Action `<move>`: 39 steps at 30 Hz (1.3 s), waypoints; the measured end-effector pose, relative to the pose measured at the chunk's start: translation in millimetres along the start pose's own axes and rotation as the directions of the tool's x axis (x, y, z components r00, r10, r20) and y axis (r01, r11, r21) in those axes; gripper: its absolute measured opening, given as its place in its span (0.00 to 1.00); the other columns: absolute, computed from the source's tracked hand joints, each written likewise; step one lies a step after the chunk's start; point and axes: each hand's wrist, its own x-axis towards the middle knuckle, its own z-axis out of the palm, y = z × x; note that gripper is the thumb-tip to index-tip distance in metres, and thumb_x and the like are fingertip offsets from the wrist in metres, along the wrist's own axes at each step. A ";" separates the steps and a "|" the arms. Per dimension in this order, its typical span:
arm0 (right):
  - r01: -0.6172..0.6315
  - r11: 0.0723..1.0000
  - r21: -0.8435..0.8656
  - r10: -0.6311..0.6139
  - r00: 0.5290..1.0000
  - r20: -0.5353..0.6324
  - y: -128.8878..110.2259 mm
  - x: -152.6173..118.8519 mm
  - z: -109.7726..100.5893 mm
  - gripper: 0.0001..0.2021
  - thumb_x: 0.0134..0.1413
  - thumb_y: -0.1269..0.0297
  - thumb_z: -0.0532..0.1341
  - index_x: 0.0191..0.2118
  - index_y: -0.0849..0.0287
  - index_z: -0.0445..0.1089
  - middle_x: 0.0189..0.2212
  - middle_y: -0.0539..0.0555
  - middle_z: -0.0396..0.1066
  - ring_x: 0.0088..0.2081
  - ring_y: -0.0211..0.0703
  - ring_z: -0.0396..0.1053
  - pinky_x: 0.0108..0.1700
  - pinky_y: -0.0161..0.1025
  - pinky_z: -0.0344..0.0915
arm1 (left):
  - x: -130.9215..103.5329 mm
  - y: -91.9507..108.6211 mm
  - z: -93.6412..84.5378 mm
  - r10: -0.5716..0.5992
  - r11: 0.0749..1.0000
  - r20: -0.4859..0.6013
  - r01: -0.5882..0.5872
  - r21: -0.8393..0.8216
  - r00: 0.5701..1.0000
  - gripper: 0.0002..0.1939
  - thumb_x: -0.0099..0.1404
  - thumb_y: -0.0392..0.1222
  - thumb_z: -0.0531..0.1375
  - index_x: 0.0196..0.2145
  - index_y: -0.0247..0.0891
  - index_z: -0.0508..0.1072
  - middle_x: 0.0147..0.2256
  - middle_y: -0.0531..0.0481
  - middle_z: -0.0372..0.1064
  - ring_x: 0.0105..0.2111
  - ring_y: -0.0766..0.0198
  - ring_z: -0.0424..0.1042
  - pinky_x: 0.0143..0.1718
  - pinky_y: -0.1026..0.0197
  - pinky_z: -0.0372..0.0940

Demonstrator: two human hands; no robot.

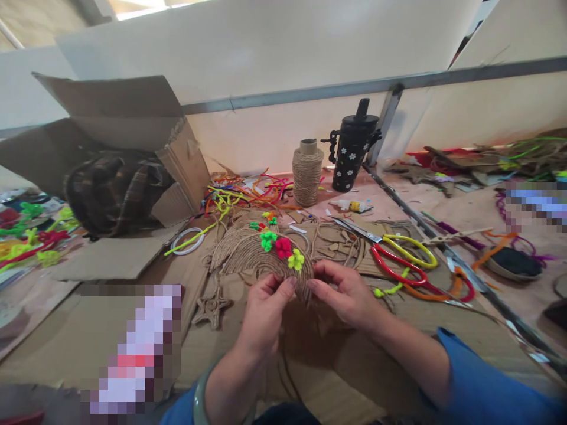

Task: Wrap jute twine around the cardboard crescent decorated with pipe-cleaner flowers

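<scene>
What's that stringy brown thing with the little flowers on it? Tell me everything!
The twine-wrapped piece is a curved, fan-like shape covered in rows of tan jute cord. Fuzzy green, red and yellow flowers sit on top. It lies tilted over cardboard; the left hand and right hand pinch its near edge.
</scene>
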 end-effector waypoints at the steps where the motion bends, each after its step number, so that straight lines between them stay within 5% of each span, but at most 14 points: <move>1: -0.002 1.000 0.020 0.002 1.000 -0.002 0.1 -0.2 -0.1 0.13 0.54 0.55 0.55 0.32 0.62 0.66 0.26 0.52 0.65 0.28 0.38 0.62 0.29 0.35 0.60 | -0.4 -0.1 0.4 -0.004 1.000 -0.001 0.004 0.012 1.000 0.14 0.48 0.46 0.69 0.29 0.33 0.75 0.26 0.50 0.70 0.27 0.68 0.66 0.31 0.67 0.61; 6: -0.004 0.985 0.170 0.011 0.999 -0.045 1.8 -0.4 -1.1 0.13 0.54 0.55 0.57 0.38 0.61 0.66 0.30 0.54 0.68 0.31 0.39 0.65 0.33 0.35 0.63 | -3.1 -0.2 3.8 0.012 0.995 -0.046 -0.007 0.098 0.999 0.13 0.47 0.44 0.68 0.25 0.33 0.74 0.23 0.52 0.67 0.25 0.69 0.64 0.29 0.68 0.60; 11: -0.018 0.990 0.139 0.023 0.999 -0.035 2.5 -0.1 -0.3 0.11 0.53 0.59 0.58 0.38 0.61 0.66 0.31 0.54 0.68 0.32 0.40 0.65 0.34 0.36 0.64 | -3.7 -0.3 4.5 0.040 0.992 -0.074 -0.031 0.122 0.996 0.11 0.47 0.43 0.68 0.24 0.32 0.72 0.23 0.51 0.67 0.24 0.69 0.62 0.27 0.68 0.59; 24: -0.053 0.986 0.155 0.064 0.996 -0.068 1.9 2.3 1.3 0.07 0.50 0.62 0.58 0.34 0.61 0.65 0.26 0.50 0.64 0.28 0.37 0.62 0.31 0.34 0.60 | -6.1 -1.8 3.9 0.006 0.971 0.018 -0.010 0.239 1.000 0.10 0.50 0.42 0.65 0.23 0.33 0.71 0.23 0.52 0.65 0.23 0.69 0.61 0.29 0.66 0.59; 39: -0.092 0.964 0.250 0.110 0.992 -0.057 -2.6 5.6 5.0 0.07 0.46 0.62 0.59 0.28 0.59 0.63 0.22 0.48 0.62 0.23 0.34 0.58 0.25 0.32 0.57 | -5.2 0.4 7.1 -0.006 0.992 -0.034 0.010 0.124 0.999 0.12 0.47 0.42 0.68 0.27 0.32 0.73 0.24 0.50 0.70 0.24 0.67 0.66 0.27 0.66 0.61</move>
